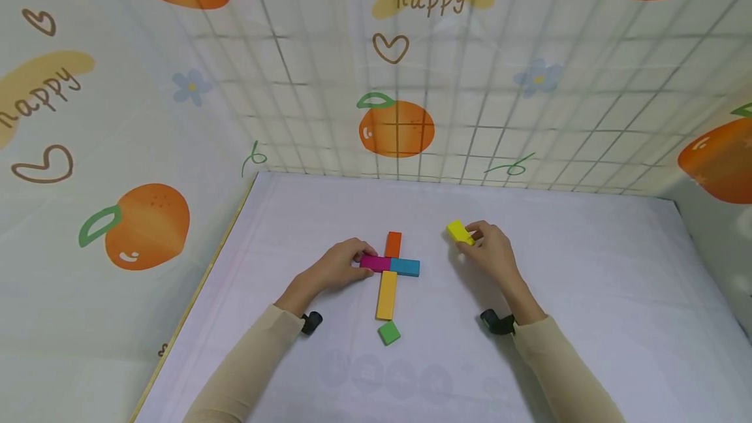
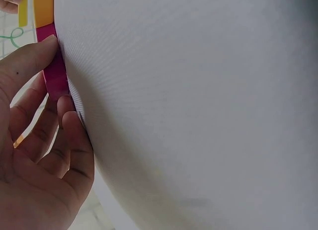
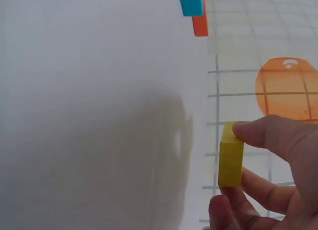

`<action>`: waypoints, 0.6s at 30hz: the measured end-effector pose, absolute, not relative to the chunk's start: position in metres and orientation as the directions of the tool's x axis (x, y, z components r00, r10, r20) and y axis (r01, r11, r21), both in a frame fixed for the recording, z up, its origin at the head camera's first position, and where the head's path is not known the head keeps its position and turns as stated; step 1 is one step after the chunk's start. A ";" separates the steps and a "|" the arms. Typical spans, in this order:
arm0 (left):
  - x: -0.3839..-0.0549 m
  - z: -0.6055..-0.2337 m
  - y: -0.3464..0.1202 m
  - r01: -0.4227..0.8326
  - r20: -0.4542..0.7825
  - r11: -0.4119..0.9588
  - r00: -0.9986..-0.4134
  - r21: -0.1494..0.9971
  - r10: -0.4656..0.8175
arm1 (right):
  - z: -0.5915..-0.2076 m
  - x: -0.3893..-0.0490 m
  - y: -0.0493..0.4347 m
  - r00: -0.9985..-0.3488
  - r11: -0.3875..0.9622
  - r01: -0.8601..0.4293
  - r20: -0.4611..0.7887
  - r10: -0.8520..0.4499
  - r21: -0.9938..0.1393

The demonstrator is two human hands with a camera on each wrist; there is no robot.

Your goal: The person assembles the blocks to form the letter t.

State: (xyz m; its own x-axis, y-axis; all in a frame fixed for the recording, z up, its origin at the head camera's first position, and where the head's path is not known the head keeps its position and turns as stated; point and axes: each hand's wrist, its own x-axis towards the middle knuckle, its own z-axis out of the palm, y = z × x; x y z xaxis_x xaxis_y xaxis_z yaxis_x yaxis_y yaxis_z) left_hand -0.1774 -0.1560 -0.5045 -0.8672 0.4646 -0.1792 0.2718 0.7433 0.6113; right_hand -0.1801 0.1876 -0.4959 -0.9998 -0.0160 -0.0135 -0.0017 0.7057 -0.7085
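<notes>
On the white table, four-armed in shape, lie an orange-red block (image 1: 393, 244), a magenta block (image 1: 376, 264), a blue block (image 1: 405, 267) and a long amber block (image 1: 386, 296). My left hand (image 1: 341, 265) pinches the outer end of the magenta block between thumb and fingers; in the left wrist view its thumb lies along the magenta block (image 2: 54, 76). To the right, my right hand (image 1: 492, 252) holds a yellow block (image 1: 460, 232) by thumb and fingers. The right wrist view shows this yellow block (image 3: 231, 158) raised off the table, its shadow falling below.
A small green block (image 1: 389, 333) lies turned at an angle just below the amber block. Behind the table (image 1: 617, 292) hangs a cloth (image 1: 329, 129) printed with oranges and grid lines. Another printed cloth (image 1: 53, 214) borders the left side.
</notes>
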 end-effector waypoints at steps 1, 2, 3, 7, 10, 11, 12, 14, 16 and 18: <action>-0.177 -0.505 -0.156 0.269 -0.181 0.744 -0.868 0.612 0.463 | -0.494 -0.178 0.187 -1.000 0.706 -0.014 -0.004 -0.023 -0.708; -0.177 -0.504 -0.156 0.268 -0.182 0.743 -0.868 0.613 0.463 | -0.493 -0.176 0.187 -1.000 0.706 -0.025 0.006 -0.030 -0.708; -0.177 -0.504 -0.156 0.266 -0.184 0.743 -0.868 0.614 0.462 | -0.491 -0.174 0.186 -0.999 0.706 -0.037 0.015 -0.037 -0.707; -0.178 -0.505 -0.156 0.263 -0.188 0.745 -0.867 0.613 0.461 | -0.487 -0.167 0.186 -0.997 0.710 -0.074 0.043 -0.062 -0.700; -0.178 -0.506 -0.156 0.263 -0.188 0.745 -0.867 0.613 0.461 | -0.484 -0.162 0.185 -0.995 0.712 -0.096 0.058 -0.078 -0.696; -0.178 -0.506 -0.157 0.264 -0.188 0.745 -0.867 0.612 0.462 | -0.483 -0.160 0.185 -0.995 0.712 -0.102 0.061 -0.082 -0.695; -0.178 -0.506 -0.157 0.265 -0.187 0.745 -0.867 0.612 0.462 | -0.482 -0.158 0.184 -0.994 0.712 -0.106 0.063 -0.086 -0.694; -0.178 -0.506 -0.157 0.267 -0.187 0.745 -0.866 0.611 0.463 | -0.480 -0.154 0.184 -0.993 0.711 -0.115 0.067 -0.095 -0.693; -0.178 -0.505 -0.157 0.269 -0.185 0.744 -0.866 0.611 0.465 | -0.478 -0.151 0.183 -0.992 0.712 -0.123 0.069 -0.105 -0.691; -0.178 -0.505 -0.157 0.271 -0.183 0.743 -0.866 0.612 0.466 | -0.476 -0.148 0.182 -0.991 0.711 -0.132 0.074 -0.112 -0.690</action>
